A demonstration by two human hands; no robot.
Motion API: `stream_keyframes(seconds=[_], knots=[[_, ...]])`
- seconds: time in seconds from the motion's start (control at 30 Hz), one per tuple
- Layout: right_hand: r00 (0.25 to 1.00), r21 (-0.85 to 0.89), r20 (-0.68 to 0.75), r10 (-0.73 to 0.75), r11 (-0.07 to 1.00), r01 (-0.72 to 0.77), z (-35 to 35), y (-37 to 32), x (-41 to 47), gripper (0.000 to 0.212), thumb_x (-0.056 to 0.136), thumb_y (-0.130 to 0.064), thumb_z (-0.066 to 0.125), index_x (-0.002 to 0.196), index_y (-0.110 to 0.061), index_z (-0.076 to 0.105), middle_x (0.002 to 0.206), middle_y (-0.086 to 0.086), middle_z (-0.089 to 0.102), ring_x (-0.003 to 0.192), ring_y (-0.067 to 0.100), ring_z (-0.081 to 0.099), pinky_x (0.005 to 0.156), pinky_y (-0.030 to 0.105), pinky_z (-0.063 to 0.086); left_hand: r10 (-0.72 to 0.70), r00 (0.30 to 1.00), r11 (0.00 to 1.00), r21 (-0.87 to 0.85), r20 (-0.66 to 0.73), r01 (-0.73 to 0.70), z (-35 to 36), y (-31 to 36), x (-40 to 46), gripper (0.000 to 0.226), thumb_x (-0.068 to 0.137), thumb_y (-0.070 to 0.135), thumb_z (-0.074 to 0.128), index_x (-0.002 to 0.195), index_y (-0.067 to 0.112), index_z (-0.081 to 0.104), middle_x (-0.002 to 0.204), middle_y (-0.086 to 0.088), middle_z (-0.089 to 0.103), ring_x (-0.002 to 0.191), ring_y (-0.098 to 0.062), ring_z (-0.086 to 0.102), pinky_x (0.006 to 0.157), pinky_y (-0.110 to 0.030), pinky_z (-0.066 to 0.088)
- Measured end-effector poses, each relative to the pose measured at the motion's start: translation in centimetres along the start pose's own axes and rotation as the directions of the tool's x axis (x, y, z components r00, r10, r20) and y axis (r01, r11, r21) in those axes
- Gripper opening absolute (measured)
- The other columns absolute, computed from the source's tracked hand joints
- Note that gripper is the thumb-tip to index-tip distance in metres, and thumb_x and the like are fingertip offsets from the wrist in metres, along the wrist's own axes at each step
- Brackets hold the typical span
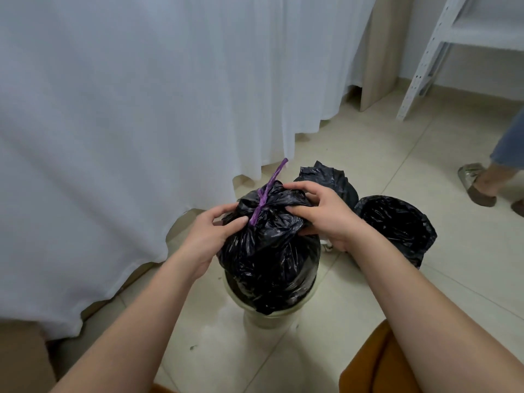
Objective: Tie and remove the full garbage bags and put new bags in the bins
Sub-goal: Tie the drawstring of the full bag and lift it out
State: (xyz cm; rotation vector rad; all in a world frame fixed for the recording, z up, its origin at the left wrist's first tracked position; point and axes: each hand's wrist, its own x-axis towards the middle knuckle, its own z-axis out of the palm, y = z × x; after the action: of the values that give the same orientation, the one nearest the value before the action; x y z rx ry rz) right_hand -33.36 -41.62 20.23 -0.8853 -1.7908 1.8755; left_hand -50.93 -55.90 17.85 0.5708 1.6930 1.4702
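Note:
A full black garbage bag (269,259) bulges out of a cream bin (263,319) in the middle of the floor. A purple drawstring (268,191) runs across its gathered top, one end sticking up. My left hand (211,232) grips the bag's top from the left, thumb close to the string's lower end. My right hand (317,211) clutches the gathered plastic from the right. Behind stands another tied black bag (331,180). To the right is a bin lined with an open black bag (397,222).
A long white curtain (127,123) hangs on the left and behind the bins. A white metal shelf frame (431,52) stands at the back right. Another person's leg and shoe (479,185) are on the tiled floor at the right edge. My orange-clad knee (377,364) shows at bottom right.

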Motion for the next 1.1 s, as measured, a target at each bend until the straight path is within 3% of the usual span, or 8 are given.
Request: stream_keyframes(seconds=[0.1, 0.2, 0.4, 0.5, 0.6, 0.7, 0.97, 1.1], knots=[[0.999, 0.053, -0.024, -0.044, 0.998, 0.045, -0.5, -0.9, -0.8, 0.036, 0.089, -0.005, 0.067, 0.112, -0.032, 0.069, 0.102, -0.003, 0.071, 0.087, 0.012, 0.072, 0.062, 0.035, 0.060, 0.052, 0.997, 0.999, -0.014, 0.063, -0.051, -1.0, 0.4, -1.1, 0.029, 0.092, 0.012, 0.063, 0.117, 0.027, 0.066, 0.093, 0.002, 0.076, 0.082, -0.003, 0.071, 0.060, -0.007, 0.049], [0.997, 0.087, -0.014, -0.074, 0.993, 0.075, -0.8, -1.6, -1.2, 0.035, 0.089, -0.007, 0.066, 0.109, -0.035, 0.070, 0.105, -0.003, 0.073, 0.098, 0.018, 0.071, 0.072, 0.043, 0.061, 0.090, 0.996, 0.995, 0.041, 0.026, -0.091, -1.5, 0.5, -1.4, 0.028, 0.092, 0.015, 0.064, 0.106, 0.038, 0.071, 0.102, -0.003, 0.075, 0.094, -0.012, 0.071, 0.072, -0.013, 0.052], [0.997, 0.095, -0.009, -0.077, 0.993, 0.077, -0.3, -1.4, -1.5, 0.035, 0.089, -0.007, 0.067, 0.110, -0.035, 0.070, 0.121, 0.011, 0.065, 0.105, 0.025, 0.068, 0.078, 0.045, 0.060, 0.128, 0.975, 0.990, -0.031, -0.180, -0.136, -0.7, 0.3, -0.9, 0.019, 0.086, -0.003, 0.065, 0.073, 0.010, 0.061, 0.121, -0.003, 0.063, 0.091, -0.009, 0.065, 0.077, -0.020, 0.050], [0.996, 0.066, 0.004, -0.085, 0.994, 0.084, -0.5, -1.4, -1.1, 0.037, 0.086, -0.021, 0.072, 0.117, -0.041, 0.065, 0.121, 0.006, 0.067, 0.111, 0.024, 0.065, 0.089, 0.046, 0.057, 0.143, 0.969, 0.974, -0.144, -0.203, -0.174, -0.1, 0.3, -0.5, 0.024, 0.089, -0.007, 0.059, 0.072, 0.008, 0.056, 0.116, -0.004, 0.068, 0.090, -0.012, 0.066, 0.077, -0.024, 0.051], [0.988, -0.008, 0.058, -0.140, 0.990, 0.141, -0.8, -1.4, -0.5, 0.062, 0.072, -0.040, 0.081, 0.126, -0.051, 0.054, 0.134, -0.007, 0.059, 0.124, 0.012, 0.056, 0.102, 0.039, 0.048, 0.158, 0.963, 0.936, -0.277, -0.217, -0.216, -0.1, 0.4, 0.4, 0.021, 0.090, -0.004, 0.058, 0.074, 0.009, 0.058, 0.100, 0.004, 0.074, 0.084, -0.009, 0.070, 0.073, -0.021, 0.056], [0.973, -0.175, 0.041, -0.226, 0.958, 0.229, -0.4, -0.6, 0.6, 0.072, 0.071, -0.033, 0.084, 0.133, -0.047, 0.051, 0.136, -0.017, 0.055, 0.129, -0.002, 0.047, 0.113, 0.031, 0.036, 0.128, 0.961, 0.908, -0.360, -0.245, -0.213, -0.8, -0.3, 1.2, 0.017, 0.090, 0.001, 0.059, 0.077, 0.012, 0.061, 0.083, 0.004, 0.074, 0.072, -0.007, 0.068, 0.061, -0.016, 0.053], [0.980, -0.205, -0.004, -0.198, 0.960, 0.193, -1.0, 2.9, 3.7, 0.071, 0.076, -0.017, 0.082, 0.133, -0.046, 0.051, 0.132, -0.026, 0.055, 0.125, -0.001, 0.051, 0.098, 0.011, 0.042, 0.075, 0.964, 0.862, -0.470, -0.256, -0.192, 0.7, -1.5, 4.7, 0.015, 0.075, 0.010, 0.063, 0.066, 0.021, 0.068, 0.086, -0.002, 0.073, 0.076, -0.011, 0.069, 0.068, -0.019, 0.055], [0.987, -0.159, -0.049, -0.155, 0.976, 0.146, -0.2, 3.7, 4.4, 0.068, 0.078, -0.016, 0.081, 0.133, -0.042, 0.052, 0.135, -0.018, 0.054, 0.128, 0.006, 0.050, 0.103, 0.022, 0.044, 0.040, 0.961, 0.880, -0.445, -0.275, -0.164, 1.1, -2.0, 6.1, 0.018, 0.075, 0.011, 0.064, 0.065, 0.025, 0.070, 0.085, 0.003, 0.073, 0.082, -0.009, 0.067, 0.073, -0.017, 0.054]])
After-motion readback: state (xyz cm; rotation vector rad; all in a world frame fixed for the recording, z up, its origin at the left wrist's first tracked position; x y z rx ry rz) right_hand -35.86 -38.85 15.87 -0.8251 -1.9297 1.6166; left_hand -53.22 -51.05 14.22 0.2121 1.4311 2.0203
